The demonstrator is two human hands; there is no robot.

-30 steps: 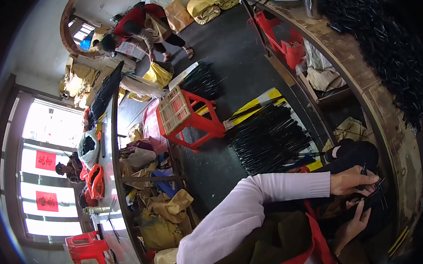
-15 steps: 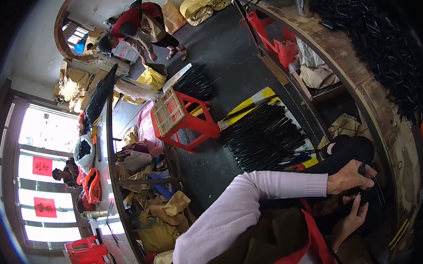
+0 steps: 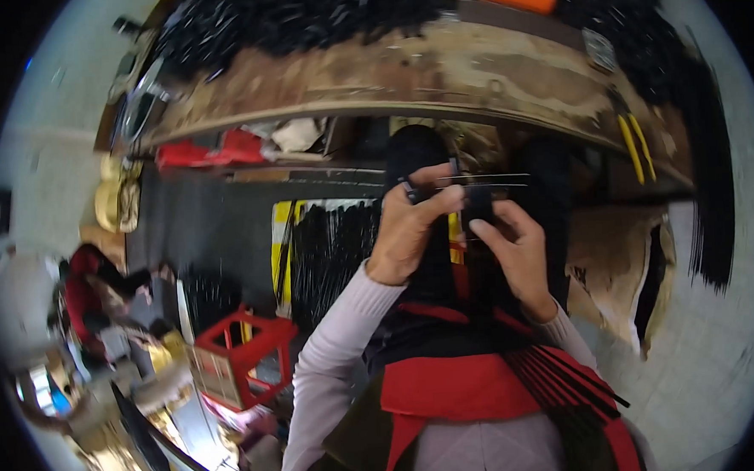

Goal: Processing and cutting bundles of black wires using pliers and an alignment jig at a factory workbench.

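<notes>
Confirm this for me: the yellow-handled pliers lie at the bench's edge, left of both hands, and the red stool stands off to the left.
One side is wrong: in the head view, the pliers lie at the edge of the bench, right of the left hand and right hand. The stool does stand left.

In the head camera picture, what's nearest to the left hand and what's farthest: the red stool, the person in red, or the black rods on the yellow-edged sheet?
From the left hand, in the head view:
1. Black rods on the yellow-edged sheet, just to its left.
2. Red stool, farther left and lower in the picture.
3. Person in red, far over on the left.
</notes>
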